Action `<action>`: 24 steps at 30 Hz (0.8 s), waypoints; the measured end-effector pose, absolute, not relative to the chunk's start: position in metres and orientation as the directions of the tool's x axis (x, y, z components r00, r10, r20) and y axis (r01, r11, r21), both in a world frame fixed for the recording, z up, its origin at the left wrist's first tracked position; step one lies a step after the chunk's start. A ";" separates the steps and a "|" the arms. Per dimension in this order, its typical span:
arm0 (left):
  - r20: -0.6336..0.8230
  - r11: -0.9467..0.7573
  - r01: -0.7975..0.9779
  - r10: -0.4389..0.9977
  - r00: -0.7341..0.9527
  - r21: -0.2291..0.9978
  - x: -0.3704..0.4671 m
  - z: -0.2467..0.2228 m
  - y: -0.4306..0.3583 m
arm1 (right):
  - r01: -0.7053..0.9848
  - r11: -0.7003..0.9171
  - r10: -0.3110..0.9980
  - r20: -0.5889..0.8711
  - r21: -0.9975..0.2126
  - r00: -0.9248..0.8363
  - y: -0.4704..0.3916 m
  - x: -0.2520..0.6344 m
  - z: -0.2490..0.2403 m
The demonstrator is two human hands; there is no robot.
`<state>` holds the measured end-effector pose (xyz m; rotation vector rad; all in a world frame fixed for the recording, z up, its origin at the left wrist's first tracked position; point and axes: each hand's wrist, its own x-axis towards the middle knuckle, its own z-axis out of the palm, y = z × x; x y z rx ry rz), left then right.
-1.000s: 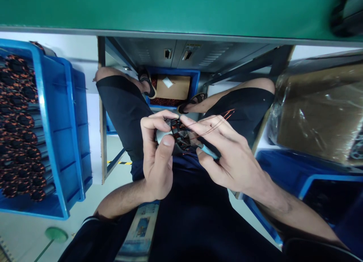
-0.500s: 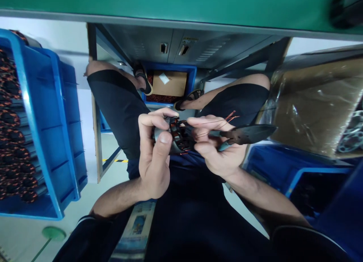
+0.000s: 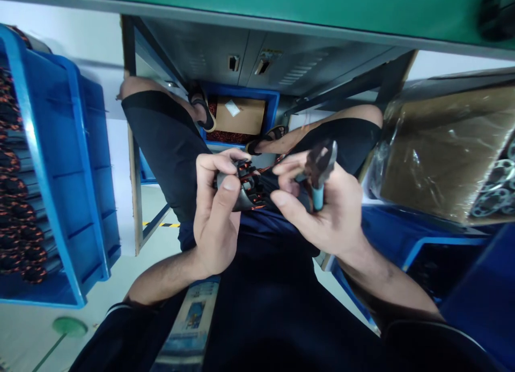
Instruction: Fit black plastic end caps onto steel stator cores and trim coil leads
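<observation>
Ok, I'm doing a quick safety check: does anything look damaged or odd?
Nothing stands out: the left hand grips the copper-wound part, the right hand holds a blue-handled tool, and similar parts sit in the blue bin.

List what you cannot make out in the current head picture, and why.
All in the head view:
Wire-wound part, one end: partly covered by the left hand.
Pliers, handles: mostly hidden by the right hand.
Blue crate: cut off by the left edge.
Dark object: cut off, right edge.
Cabinet label: too small.
</observation>
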<state>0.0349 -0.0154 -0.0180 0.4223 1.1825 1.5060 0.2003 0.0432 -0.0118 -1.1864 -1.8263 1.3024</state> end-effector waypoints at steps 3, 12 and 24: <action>-0.293 0.105 -0.461 0.886 -0.359 0.881 0.030 -0.018 -0.013 | 0.483 0.251 0.868 -0.026 -0.839 -0.496 0.037 0.213 -0.007; -0.199 0.095 -0.301 0.920 -0.339 0.949 0.035 -0.021 -0.018 | 0.500 0.352 0.834 0.022 -0.791 -0.551 0.035 0.202 -0.010; -0.241 0.094 -0.351 0.884 -0.401 0.932 0.032 -0.055 -0.010 | 0.457 0.339 0.812 0.011 -0.822 -0.584 0.056 0.194 -0.041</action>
